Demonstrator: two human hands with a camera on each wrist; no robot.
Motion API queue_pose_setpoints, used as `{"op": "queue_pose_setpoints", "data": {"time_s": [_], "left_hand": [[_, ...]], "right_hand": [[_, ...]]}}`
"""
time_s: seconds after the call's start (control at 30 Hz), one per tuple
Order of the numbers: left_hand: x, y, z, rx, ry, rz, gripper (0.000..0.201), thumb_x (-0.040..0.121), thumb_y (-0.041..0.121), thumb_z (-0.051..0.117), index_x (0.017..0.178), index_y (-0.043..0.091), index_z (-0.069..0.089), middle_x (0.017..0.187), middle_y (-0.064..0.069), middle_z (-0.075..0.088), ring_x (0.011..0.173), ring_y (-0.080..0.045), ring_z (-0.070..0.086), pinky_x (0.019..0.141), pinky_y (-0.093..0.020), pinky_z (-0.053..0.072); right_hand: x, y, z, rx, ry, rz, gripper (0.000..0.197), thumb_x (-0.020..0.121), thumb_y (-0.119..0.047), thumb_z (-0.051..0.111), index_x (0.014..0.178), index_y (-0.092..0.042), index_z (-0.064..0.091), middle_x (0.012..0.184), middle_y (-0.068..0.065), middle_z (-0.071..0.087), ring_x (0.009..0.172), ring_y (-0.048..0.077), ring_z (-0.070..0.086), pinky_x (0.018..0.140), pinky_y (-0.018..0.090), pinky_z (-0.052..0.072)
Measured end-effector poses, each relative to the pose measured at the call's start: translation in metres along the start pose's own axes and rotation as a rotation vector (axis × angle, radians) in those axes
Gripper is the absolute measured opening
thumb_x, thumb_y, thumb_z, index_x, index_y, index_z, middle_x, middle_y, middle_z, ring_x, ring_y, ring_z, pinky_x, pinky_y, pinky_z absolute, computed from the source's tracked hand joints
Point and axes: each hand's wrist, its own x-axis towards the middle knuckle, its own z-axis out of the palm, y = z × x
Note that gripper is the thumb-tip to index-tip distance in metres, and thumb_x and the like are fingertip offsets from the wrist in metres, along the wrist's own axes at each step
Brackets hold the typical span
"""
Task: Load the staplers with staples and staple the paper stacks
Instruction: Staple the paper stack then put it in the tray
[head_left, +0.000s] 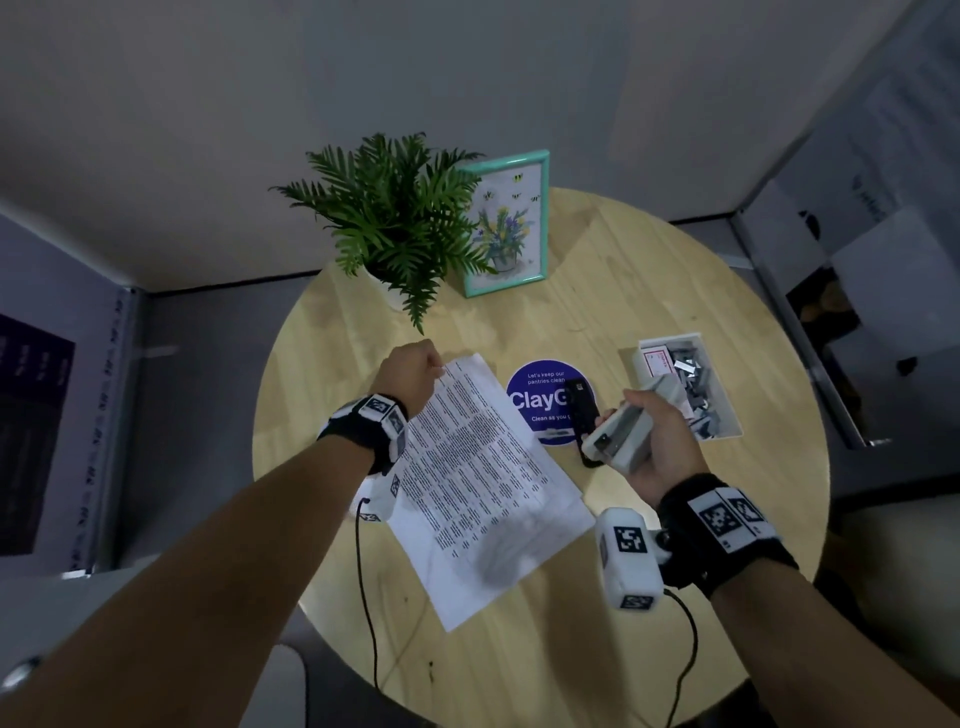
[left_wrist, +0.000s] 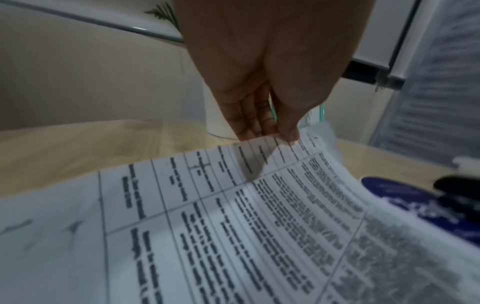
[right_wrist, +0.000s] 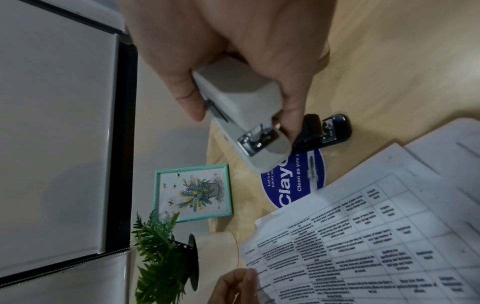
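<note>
here your left hand (head_left: 413, 371) pinches the printed paper stack (head_left: 478, 483) at its far corner, while your right hand (head_left: 655, 441) grips the grey stapler (head_left: 626, 431) above the bench (head_left: 649, 291).

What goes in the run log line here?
left hand: pinches printed paper stack corner | right hand: grips grey stapler | black stapler: on table

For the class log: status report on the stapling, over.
Left hand pinches the paper stack's far corner, lifted. Right hand grips the grey stapler, off the sheets. Black stapler lies on the blue sticker, clear of the stack.
</note>
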Motion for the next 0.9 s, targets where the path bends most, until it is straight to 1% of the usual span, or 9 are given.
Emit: {"op": "queue_pose_setpoints", "data": {"time_s": [0.2,0.3,0.43,0.5,0.53,0.63,0.73,0.8,0.9], "left_hand": [[-0.047,0.007,-0.026,-0.224,-0.008,0.134,0.008,0.098,0.009,0.042,0.090,0.010,0.039,0.063,-0.005,0.048,0.055,-0.020,0.042,0.057,-0.032,0.036],[-0.081,0.020,-0.039,-0.332,0.072,0.214,0.004,0.098,0.010,0.040,0.097,0.011,0.037,0.061,-0.012,0.049,0.048,-0.020,0.037,0.050,-0.029,0.031],[-0.131,0.035,-0.051,-0.430,0.218,0.286,0.014,0.100,0.008,0.038,0.090,0.018,0.044,0.056,-0.006,0.046,0.044,-0.012,0.034,0.046,-0.020,0.026],[-0.152,0.037,-0.050,-0.462,0.273,0.269,0.021,0.100,0.010,0.039,0.086,0.022,0.049,0.062,-0.019,0.052,0.048,-0.030,0.039,0.049,-0.023,0.027],[-0.159,0.037,-0.050,-0.485,0.297,0.260,0.023,0.101,0.010,0.039,0.086,0.023,0.052,0.067,-0.016,0.058,0.052,-0.035,0.043,0.051,-0.023,0.030],[-0.174,0.040,-0.047,-0.480,0.371,0.237,0.025,0.099,0.008,0.041,0.100,0.023,0.060,0.073,0.006,0.061,0.051,-0.010,0.047,0.052,-0.011,0.032],[-0.183,0.048,-0.046,-0.487,0.408,0.242,0.030,0.099,0.008,0.040,0.118,0.022,0.059,0.098,0.007,0.065,0.075,0.007,0.058,0.064,-0.005,0.041],[-0.188,0.053,-0.043,-0.495,0.434,0.268,0.032,0.099,0.008,0.042,0.123,0.023,0.057,0.114,0.011,0.062,0.096,0.008,0.059,0.078,-0.010,0.048],[-0.190,0.061,-0.039,-0.469,0.484,0.308,0.031,0.099,0.009,0.043,0.126,0.020,0.056,0.117,0.005,0.062,0.098,-0.003,0.060,0.083,-0.018,0.049]], "right_hand": [[-0.015,-0.001,0.022,0.002,0.006,-0.016,0.014,0.085,-0.015,0.061,0.075,-0.015,0.052,0.062,0.005,0.061,0.049,0.019,0.064,0.057,0.032,0.053],[-0.024,-0.001,0.044,-0.030,-0.020,-0.042,0.012,0.082,-0.019,0.066,0.075,-0.015,0.058,0.070,0.009,0.065,0.056,0.024,0.065,0.065,0.037,0.055],[-0.040,-0.007,0.074,-0.064,-0.051,-0.197,0.013,0.083,-0.022,0.066,0.079,-0.010,0.065,0.088,0.012,0.069,0.072,0.029,0.065,0.081,0.048,0.052],[-0.049,-0.012,0.086,-0.023,-0.068,-0.295,0.013,0.084,-0.022,0.066,0.081,-0.010,0.064,0.090,0.014,0.071,0.073,0.030,0.066,0.082,0.049,0.053],[-0.055,-0.015,0.092,-0.007,-0.066,-0.345,0.011,0.084,-0.020,0.066,0.078,-0.011,0.064,0.088,0.016,0.072,0.070,0.030,0.066,0.079,0.048,0.053],[-0.070,-0.020,0.105,-0.026,-0.084,-0.465,0.018,0.081,-0.023,0.067,0.064,-0.016,0.069,0.088,0.024,0.072,0.069,0.032,0.065,0.072,0.050,0.053],[-0.085,-0.019,0.115,-0.106,-0.147,-0.570,0.013,0.081,-0.029,0.067,0.076,-0.018,0.068,0.087,0.021,0.074,0.070,0.032,0.068,0.067,0.050,0.055],[-0.090,-0.016,0.119,-0.173,-0.189,-0.606,0.017,0.087,-0.027,0.063,0.088,-0.011,0.067,0.081,0.016,0.074,0.065,0.028,0.068,0.059,0.039,0.057],[-0.097,-0.012,0.124,-0.249,-0.202,-0.671,0.020,0.089,-0.022,0.061,0.083,-0.004,0.066,0.076,0.020,0.072,0.058,0.027,0.066,0.059,0.040,0.058]]}}
